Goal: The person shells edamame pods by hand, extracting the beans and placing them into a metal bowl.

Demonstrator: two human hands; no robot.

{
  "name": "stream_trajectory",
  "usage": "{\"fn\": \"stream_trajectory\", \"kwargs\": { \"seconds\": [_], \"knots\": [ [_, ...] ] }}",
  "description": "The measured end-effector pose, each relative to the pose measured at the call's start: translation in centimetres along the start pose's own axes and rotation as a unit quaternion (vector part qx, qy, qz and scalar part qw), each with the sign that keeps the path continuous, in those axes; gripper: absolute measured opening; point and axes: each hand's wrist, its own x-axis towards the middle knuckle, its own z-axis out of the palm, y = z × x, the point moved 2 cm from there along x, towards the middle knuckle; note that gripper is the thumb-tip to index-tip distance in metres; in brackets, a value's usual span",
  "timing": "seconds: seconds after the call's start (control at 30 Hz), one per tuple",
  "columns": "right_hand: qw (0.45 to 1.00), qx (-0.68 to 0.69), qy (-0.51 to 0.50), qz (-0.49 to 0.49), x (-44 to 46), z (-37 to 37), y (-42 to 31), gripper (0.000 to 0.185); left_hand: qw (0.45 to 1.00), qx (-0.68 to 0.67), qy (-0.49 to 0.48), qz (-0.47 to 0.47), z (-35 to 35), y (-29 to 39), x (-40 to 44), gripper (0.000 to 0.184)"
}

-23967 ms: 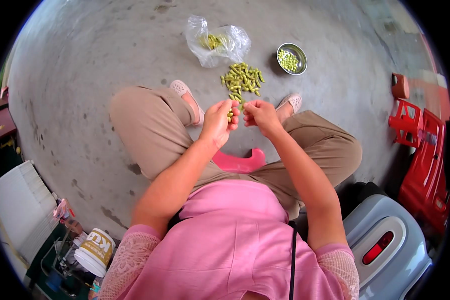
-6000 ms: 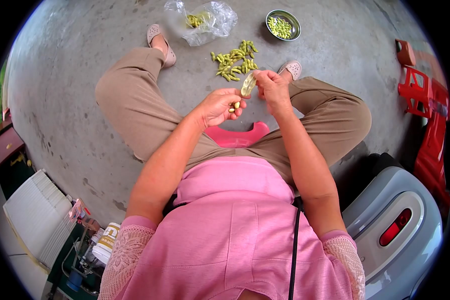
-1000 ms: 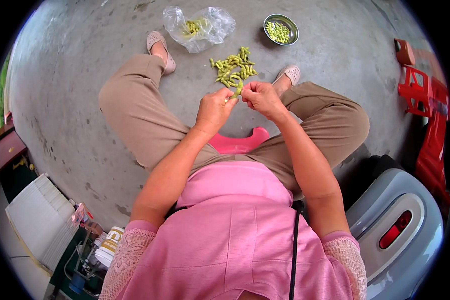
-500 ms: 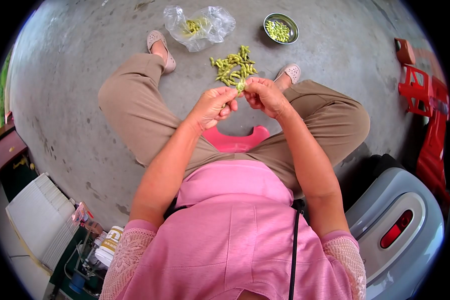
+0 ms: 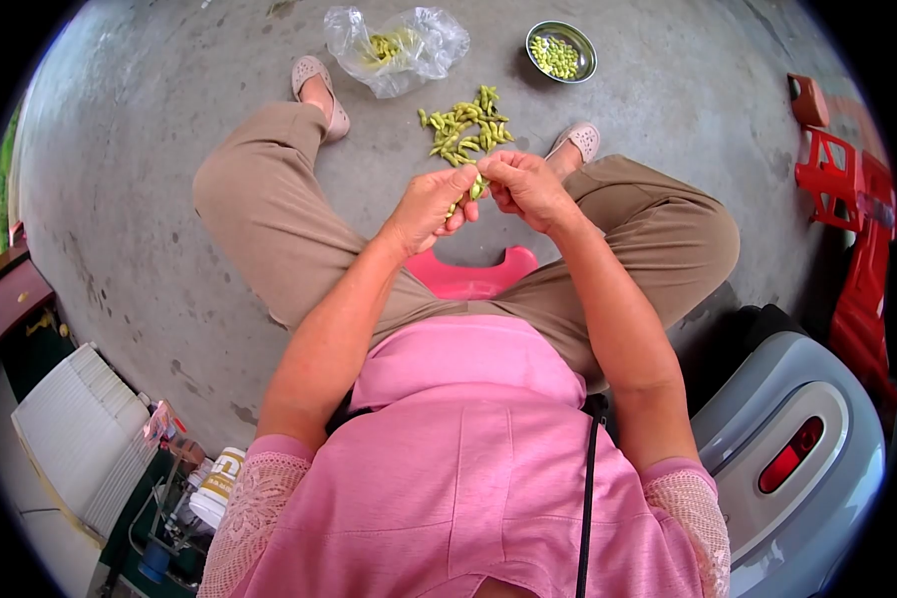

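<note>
Between my hands is a green soybean pod [image 5: 478, 186], pinched from both sides above my lap. My left hand [image 5: 434, 204] is closed, with the pod at its thumb and fingertips and a bit of green also showing lower among the fingers. Closed too, my right hand [image 5: 530, 189] grips the pod's upper end with thumb and forefinger. Just beyond the hands a loose pile of soybean pods [image 5: 465, 125] lies on the concrete floor. Farther off, a metal bowl [image 5: 586, 62] holds shelled green beans [image 5: 554, 58].
A clear plastic bag [image 5: 434, 45] with pods inside lies at the far left of the pile. Under me shows a pink seat [image 5: 468, 279]. Red plastic stools [image 5: 829, 179] stand at right, near a grey-blue panel with a red light [image 5: 789, 455]. Boxes and clutter [image 5: 80, 439] sit at left.
Both hands have shifted slightly; the pod, which showed spread between the fingertips, now sits lower and tilted against my left fingers. The bowl, bag and pile stay put.
</note>
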Motion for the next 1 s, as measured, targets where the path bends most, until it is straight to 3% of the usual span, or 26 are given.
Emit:
{"fn": "stream_trajectory", "kwargs": {
  "seconds": [0.1,0.6,1.0],
  "knots": [
    [1.0,-0.021,-0.006,-0.01,-0.1,0.4,0.3,0.017,0.996,0.085,0.028,-0.009,0.1,-0.3,0.2,0.03],
    [0.997,-0.009,0.069,-0.017,0.5,-0.4,0.5,0.017,0.998,-0.048,-0.025,-0.026,-0.4,-0.7,0.4,0.016],
    [0.98,0.088,0.162,-0.076,1.0,-2.4,0.2,0.016,0.976,-0.197,-0.085,-0.03,-0.2,-0.1,0.6,0.041]
  ]
}}
